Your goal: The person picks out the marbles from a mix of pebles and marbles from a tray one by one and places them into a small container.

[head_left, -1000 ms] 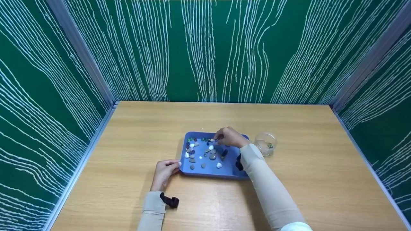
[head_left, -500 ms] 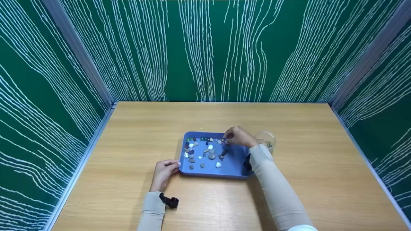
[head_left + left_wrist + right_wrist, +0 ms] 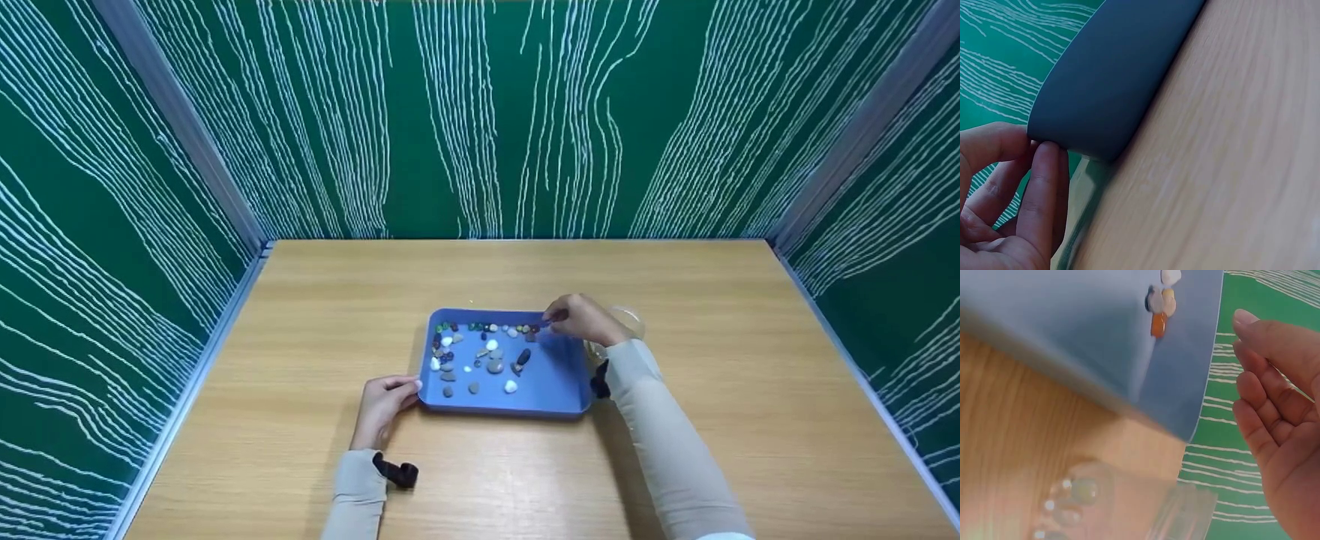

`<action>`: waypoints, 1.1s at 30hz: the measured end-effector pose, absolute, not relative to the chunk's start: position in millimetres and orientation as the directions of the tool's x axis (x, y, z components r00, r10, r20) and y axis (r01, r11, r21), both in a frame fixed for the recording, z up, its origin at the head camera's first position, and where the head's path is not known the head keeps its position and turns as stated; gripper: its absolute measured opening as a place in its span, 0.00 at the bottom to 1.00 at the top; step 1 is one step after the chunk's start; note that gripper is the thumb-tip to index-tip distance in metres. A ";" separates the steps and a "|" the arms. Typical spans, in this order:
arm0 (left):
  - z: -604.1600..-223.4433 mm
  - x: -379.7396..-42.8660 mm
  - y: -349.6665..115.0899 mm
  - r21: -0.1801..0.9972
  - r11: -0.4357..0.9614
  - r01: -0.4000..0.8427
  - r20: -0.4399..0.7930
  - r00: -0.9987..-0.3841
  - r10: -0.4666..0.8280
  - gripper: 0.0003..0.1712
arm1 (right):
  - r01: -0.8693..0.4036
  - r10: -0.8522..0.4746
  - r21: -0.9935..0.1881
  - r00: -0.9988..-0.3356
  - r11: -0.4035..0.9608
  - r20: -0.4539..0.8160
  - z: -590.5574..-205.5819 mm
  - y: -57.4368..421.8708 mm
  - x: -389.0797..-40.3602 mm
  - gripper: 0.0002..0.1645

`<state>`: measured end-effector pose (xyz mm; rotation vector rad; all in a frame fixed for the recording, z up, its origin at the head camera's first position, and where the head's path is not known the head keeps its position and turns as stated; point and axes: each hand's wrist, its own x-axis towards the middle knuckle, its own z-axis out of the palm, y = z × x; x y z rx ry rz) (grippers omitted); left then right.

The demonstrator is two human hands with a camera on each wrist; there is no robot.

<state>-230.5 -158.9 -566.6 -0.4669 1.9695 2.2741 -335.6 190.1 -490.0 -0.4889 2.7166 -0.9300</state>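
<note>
My left hand [image 3: 384, 405] pinches the near left corner of the blue tray [image 3: 555, 375]. In the left wrist view, its thumb and fingers [image 3: 1041, 197] meet at the tray's rim [image 3: 1100, 84]. Above the tray's far right part is my right hand [image 3: 585, 319]. The right wrist view shows that hand's fingers [image 3: 1255, 427] loosely bent, with nothing visible between them. Small stones and beads lie in the tray, some lined along its back and left walls. Near the hand are an orange piece [image 3: 1158, 325] and a white pebble [image 3: 1171, 277].
Just right of the tray stands a clear round jar [image 3: 634, 319], partly hidden by the right hand and sleeve. Several glassy beads [image 3: 1084, 491] lie in it. Green walls with white lines enclose the wooden table [image 3: 337, 300].
My right hand has moved right along the tray's back edge, uncovering more small stones in the back row. The left hand keeps its place at the corner.
</note>
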 end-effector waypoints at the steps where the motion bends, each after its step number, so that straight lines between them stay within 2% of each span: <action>1: -567.0 -230.5 -159.0 0.949 -0.164 -0.270 -0.291 -0.948 -0.125 0.14 | -0.233 -0.377 -0.625 -0.920 0.745 -0.105 -489.5 192.3 -335.1 0.13; 33: -565.4 -228.7 -160.4 0.952 -0.170 -0.254 -0.273 -0.957 -0.099 0.17 | -0.125 -0.265 -0.638 -0.956 0.760 -0.128 -483.0 258.7 -322.8 0.14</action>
